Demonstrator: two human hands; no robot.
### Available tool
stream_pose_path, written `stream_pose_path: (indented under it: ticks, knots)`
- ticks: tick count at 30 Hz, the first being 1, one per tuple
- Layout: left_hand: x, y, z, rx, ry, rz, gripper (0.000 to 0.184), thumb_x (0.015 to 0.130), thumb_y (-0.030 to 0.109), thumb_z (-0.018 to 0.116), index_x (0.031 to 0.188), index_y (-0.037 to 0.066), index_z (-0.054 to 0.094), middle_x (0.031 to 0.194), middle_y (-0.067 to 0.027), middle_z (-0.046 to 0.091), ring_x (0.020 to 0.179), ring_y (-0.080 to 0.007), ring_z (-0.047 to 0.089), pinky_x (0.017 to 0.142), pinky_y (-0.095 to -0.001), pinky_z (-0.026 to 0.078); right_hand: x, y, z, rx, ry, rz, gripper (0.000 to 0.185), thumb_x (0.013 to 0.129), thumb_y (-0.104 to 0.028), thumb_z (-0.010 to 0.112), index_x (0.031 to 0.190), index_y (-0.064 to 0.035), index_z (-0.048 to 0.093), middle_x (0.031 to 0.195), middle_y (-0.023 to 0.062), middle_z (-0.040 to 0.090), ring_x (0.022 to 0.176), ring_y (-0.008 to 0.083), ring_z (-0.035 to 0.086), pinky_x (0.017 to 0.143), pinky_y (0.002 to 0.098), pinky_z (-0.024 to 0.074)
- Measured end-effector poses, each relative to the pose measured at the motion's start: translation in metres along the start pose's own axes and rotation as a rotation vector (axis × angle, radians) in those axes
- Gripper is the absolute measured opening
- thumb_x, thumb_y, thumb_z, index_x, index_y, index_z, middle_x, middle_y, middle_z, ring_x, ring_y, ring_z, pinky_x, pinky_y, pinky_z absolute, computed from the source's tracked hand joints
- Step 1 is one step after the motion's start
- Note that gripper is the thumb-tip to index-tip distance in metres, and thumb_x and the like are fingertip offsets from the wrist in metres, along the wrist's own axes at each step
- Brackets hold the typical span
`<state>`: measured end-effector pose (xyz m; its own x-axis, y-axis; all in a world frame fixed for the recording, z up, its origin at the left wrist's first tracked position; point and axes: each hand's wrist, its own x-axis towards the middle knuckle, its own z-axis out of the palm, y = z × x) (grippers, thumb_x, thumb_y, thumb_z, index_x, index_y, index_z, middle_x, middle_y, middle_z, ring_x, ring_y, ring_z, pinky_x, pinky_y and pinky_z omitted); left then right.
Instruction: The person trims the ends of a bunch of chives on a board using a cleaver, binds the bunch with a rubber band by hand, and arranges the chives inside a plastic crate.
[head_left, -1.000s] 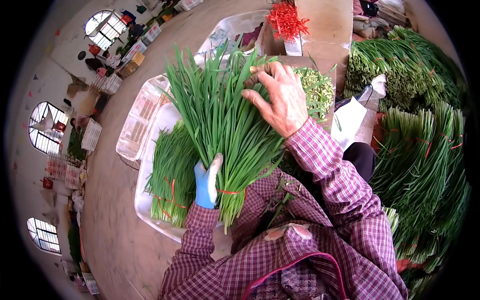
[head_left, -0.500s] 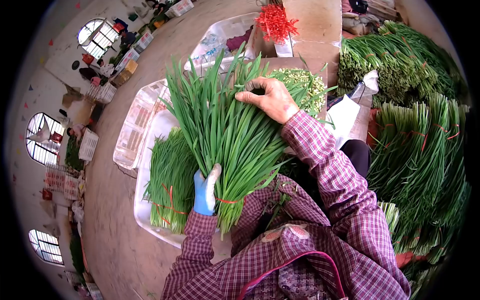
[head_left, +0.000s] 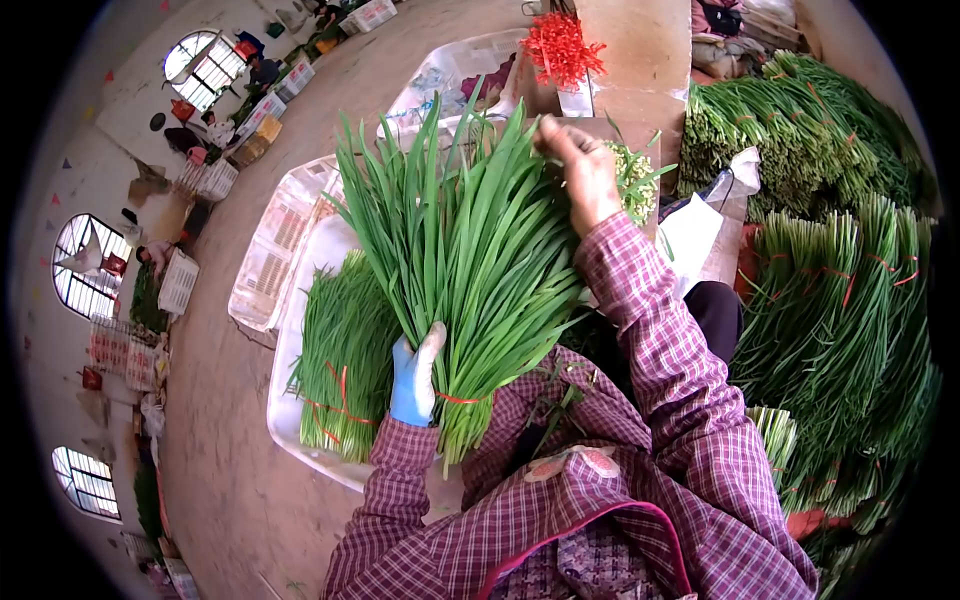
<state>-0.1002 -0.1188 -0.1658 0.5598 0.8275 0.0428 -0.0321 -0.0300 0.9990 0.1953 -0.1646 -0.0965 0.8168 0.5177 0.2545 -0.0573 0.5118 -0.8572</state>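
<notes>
Leafy bundle (head_left: 480, 270) clasped in gloved left hand (head_left: 416, 378); right hand (head_left: 588, 172) at leaf tips, can't tell if pinching. White tub (head_left: 284, 405) alongside. Brown floor (head_left: 225, 390), arched windows (head_left: 88, 482).

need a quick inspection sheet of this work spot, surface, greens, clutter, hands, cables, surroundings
surface: brown board, pale cut pieces on it
job's things: bunch held leaves up, red band round its stems; banded greens in the white tub
clutter: leaf scraps on the lap; red strips beyond the board
left hand: gloved, closed round the bunch's lower part
right hand: at the leaf tips, hold on a leaf unclear
cables: nothing seen for certain
surroundings: piled greens at right; crate beyond the tub; people and arched windows in the background
</notes>
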Motion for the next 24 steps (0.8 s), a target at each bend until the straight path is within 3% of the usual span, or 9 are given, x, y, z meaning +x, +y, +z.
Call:
stream_pose_path:
  ticks: [4,7,10,14,16,18,21,23,24]
  knots:
    - [0.0,0.013,-0.001,-0.03,0.073,-0.069,0.045,0.09,0.025,0.063,0.124,-0.003,0.054,0.118,-0.0095,0.06,0.107,-0.0161,0.058,0.097,-0.031,0.044,0.015,-0.044,-0.035,0.026,0.144,0.01,0.041,0.093,-0.041,0.061,0.1,-0.0022,0.071,0.091,0.0051,0.072,0.087,0.0117,0.064,0.077,0.0257,0.047]
    - [0.019,0.003,-0.02,-0.054,0.085,-0.015,0.049,0.09,0.026,0.063,0.126,-0.005,0.051,0.119,-0.011,0.06,0.109,-0.0177,0.058,0.1,-0.032,0.044,0.002,-0.059,-0.068,-0.568,-0.079,-0.372,0.052,0.095,-0.039,0.057,0.12,0.0058,0.059,0.113,0.0168,0.066,0.098,0.0246,0.065,0.088,0.0319,0.049]
    - [0.035,0.037,-0.005,-0.168,0.147,-0.006,0.044,0.093,0.024,0.06,0.125,-0.005,0.052,0.119,-0.0109,0.06,0.106,-0.0171,0.059,0.095,-0.0312,0.046,-0.054,-0.05,-0.08,-0.98,-0.131,-0.513,0.065,0.091,-0.044,0.061,0.129,0.0067,0.049,0.123,0.0248,0.058,0.114,0.0346,0.058,0.096,0.0407,0.0457]
    - [0.06,0.075,0.025,-0.056,0.038,0.17,0.041,0.093,0.025,0.061,0.122,-0.004,0.055,0.114,-0.0078,0.061,0.101,-0.0148,0.058,0.092,-0.0289,0.045,-0.135,0.001,-0.048,-0.637,-0.64,0.146,0.091,0.081,-0.051,0.071,0.138,0.0094,0.034,0.131,0.0284,0.051,0.124,0.0364,0.05,0.105,0.0407,0.0396]
    - [0.057,0.095,0.053,0.046,-0.09,0.263,0.042,0.093,0.025,0.06,0.123,-0.004,0.053,0.115,-0.0083,0.061,0.104,-0.0148,0.056,0.094,-0.0289,0.043,-0.138,0.042,-0.025,-0.168,-0.694,0.255,0.101,0.079,-0.052,0.072,0.143,0.0088,0.022,0.134,0.0262,0.048,0.126,0.0319,0.048,0.107,0.0392,0.0372]
    - [0.051,0.111,0.063,0.111,-0.358,0.185,0.059,0.09,0.029,0.064,0.136,-0.001,0.042,0.126,-0.0127,0.054,0.111,-0.0169,0.052,0.097,-0.0315,0.043,-0.127,0.044,-0.015,-0.193,-0.537,0.342,0.102,0.08,-0.051,0.072,0.144,0.0067,0.019,0.136,0.0218,0.047,0.126,0.0273,0.047,0.107,0.0374,0.0372]
    - [0.065,0.11,0.043,0.023,-0.481,0.126,0.076,0.085,0.036,0.069,0.145,0.005,0.034,0.13,-0.0159,0.052,0.113,-0.0167,0.052,0.097,-0.0324,0.045,-0.111,0.051,-0.043,0.177,-0.48,0.578,0.081,0.08,-0.048,0.074,0.131,0.0065,0.044,0.122,0.0168,0.059,0.111,0.0222,0.059,0.096,0.0337,0.0461]
    - [0.073,0.114,0.018,0.132,-0.512,0.134,0.076,0.085,0.053,0.064,0.136,0.0,0.045,0.12,-0.0191,0.059,0.107,-0.0211,0.059,0.093,-0.0327,0.048,-0.11,0.056,-0.062,0.298,-0.455,0.669,0.064,0.084,-0.051,0.068,0.115,0.0053,0.06,0.111,0.0148,0.066,0.099,0.0194,0.065,0.085,0.0326,0.0523]
    - [0.081,0.104,0.001,0.143,-0.551,0.091,0.078,0.085,0.059,0.061,0.132,-0.003,0.049,0.116,-0.0201,0.062,0.104,-0.023,0.062,0.091,-0.0332,0.049,-0.112,0.055,-0.063,0.438,-0.412,0.642,0.067,0.087,-0.052,0.064,0.123,0.0033,0.055,0.116,0.0147,0.064,0.101,0.0206,0.064,0.088,0.0345,0.0524]
